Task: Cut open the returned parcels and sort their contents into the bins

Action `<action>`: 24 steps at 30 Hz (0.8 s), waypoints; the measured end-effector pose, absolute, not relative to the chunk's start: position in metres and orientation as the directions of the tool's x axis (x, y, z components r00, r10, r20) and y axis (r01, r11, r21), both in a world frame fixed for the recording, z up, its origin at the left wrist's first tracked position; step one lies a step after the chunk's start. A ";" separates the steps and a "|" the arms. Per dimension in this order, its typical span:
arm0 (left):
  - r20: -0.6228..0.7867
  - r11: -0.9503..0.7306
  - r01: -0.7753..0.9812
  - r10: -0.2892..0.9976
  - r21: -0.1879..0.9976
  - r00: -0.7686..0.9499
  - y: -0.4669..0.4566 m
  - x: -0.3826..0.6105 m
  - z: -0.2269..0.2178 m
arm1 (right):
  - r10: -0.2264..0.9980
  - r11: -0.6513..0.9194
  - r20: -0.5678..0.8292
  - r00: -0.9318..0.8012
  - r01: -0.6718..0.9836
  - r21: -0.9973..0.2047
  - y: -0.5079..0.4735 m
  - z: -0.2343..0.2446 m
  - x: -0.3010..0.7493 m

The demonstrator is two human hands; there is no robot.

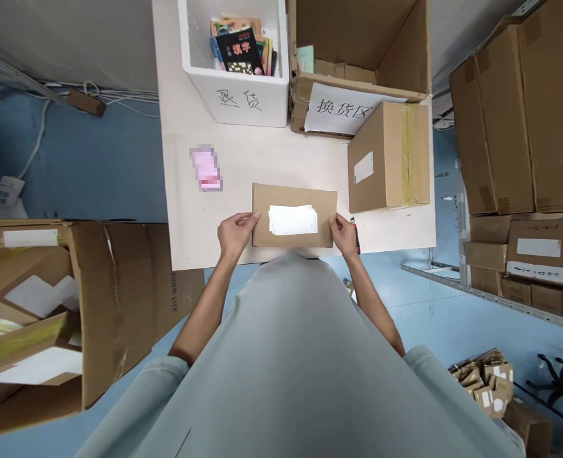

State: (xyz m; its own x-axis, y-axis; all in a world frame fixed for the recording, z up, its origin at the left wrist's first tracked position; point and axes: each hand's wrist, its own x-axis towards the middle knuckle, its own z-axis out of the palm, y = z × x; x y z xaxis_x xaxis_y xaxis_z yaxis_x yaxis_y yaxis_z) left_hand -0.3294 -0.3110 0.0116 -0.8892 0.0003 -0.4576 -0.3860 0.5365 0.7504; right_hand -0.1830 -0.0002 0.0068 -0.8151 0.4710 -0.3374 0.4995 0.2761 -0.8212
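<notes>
A flat brown cardboard package (294, 240) with white paper labels (292, 220) on its top lies at the table's near edge. My left hand (236, 234) grips its left edge, thumb on top and fingers curled beneath. At the opposite edge my right hand (343, 234) pinches the package's right side. A red and black tool, perhaps a box cutter (356, 236), lies beside my right hand, partly hidden by it. To the right stands a taped cardboard box (367, 184) with a white label.
On the white table (281, 159) stand a white bin (252, 105) of books and a large open carton (405, 57) with a handwritten sign. A blurred pink item (206, 168) lies left. An open carton of parcels (119, 305) stands left; boxes (539, 248) fill shelving at right.
</notes>
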 end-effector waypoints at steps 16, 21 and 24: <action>-0.535 0.421 -0.466 0.057 0.778 -0.843 -0.328 -0.277 -0.017 | 0.495 0.146 -0.447 -0.745 0.578 -0.803 -0.015 -0.026 -0.141; -0.476 0.534 -0.368 0.075 0.762 -0.876 -0.313 -0.273 0.015 | 0.462 0.063 -0.466 -0.755 0.551 -0.832 0.000 -0.034 -0.130; -0.396 0.537 -0.235 0.205 0.810 -0.895 -0.295 -0.266 0.045 | 0.496 0.015 -0.482 -0.722 0.562 -0.827 0.027 -0.039 -0.120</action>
